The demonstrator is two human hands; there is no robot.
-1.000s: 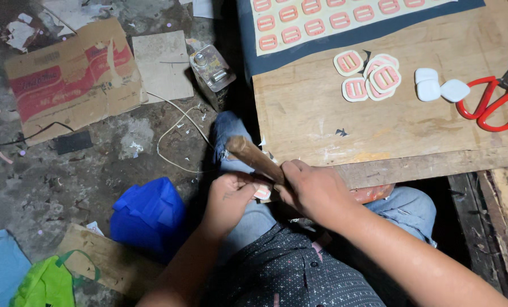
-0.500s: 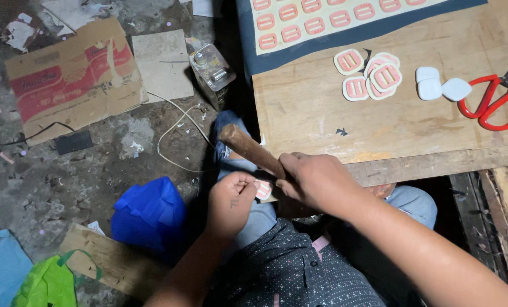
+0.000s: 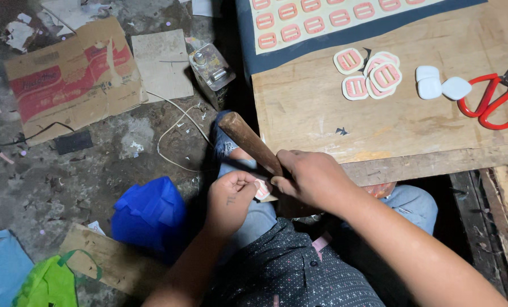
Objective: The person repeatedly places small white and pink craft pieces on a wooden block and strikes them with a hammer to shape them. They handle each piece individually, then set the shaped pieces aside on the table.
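Here the pink patch [image 3: 262, 189] sits pinched in the left hand [image 3: 231, 199], beside the right hand [image 3: 311, 179].

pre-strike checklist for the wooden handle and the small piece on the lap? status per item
1. Right hand gripping wooden handle: ok.
2. Left hand pinching small pink-and-white piece: ok.
3. Left fingertips away from the handle's path: not ok, they sit right beside it.
4. Tool's working end visible: cannot tell, hidden under the hands.
5. Piece backed by a firm surface: cannot tell.
6. Red scissors and cut pieces away from the hands, on the board: ok.
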